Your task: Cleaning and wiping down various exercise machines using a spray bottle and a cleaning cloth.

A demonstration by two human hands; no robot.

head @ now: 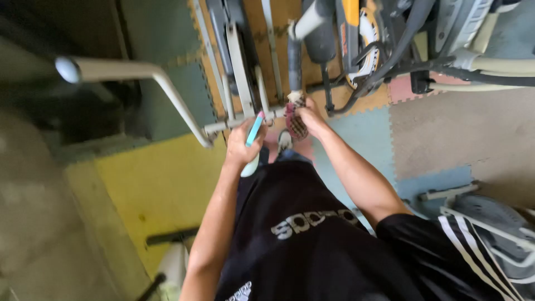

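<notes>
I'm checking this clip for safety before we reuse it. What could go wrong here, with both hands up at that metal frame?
The right hand presses a checked cloth against the frame near its bars; fingers might get pinched if anything shifts. The left hand also grips a white bottle, which could slip.

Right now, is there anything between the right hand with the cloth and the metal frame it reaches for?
Nothing visible. The right hand presses the patterned cloth directly against the metal frame. The left hand, holding a spray bottle, stays beside it, not in between.
</notes>
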